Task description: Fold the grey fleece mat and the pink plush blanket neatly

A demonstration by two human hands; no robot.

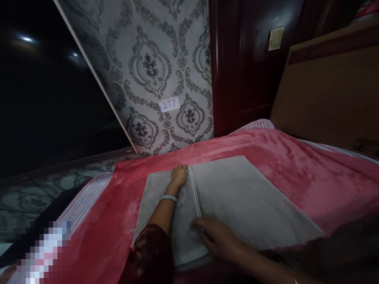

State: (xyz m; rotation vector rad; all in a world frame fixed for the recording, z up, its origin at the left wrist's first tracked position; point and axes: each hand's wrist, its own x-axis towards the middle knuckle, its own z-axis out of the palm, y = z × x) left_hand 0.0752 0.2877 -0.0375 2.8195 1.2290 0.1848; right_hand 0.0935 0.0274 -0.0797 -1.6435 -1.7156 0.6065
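Observation:
A grey cloth [237, 197] is spread on a red blanket, with its left part folded over into a layered flap [185, 232]. The flap's edge runs from far to near between my hands. My left hand [179, 176], with a pale bangle on its wrist, lies on the flap at the far end of that edge, its fingers flat on the cloth. Closer to me, my right hand [220, 238] is at the near part of the same edge, thumb and fingers closed on the cloth. Its fingers are slightly blurred.
The red blanket [322, 177] covers the surface beneath, over a striped sheet [85, 193]. Patterned wallpaper [151, 75] carries a paper label reading 277 [169, 104]. A dark screen [53, 94] stands left; a large cardboard box [331, 86] stands right, beside a dark red door [239, 67].

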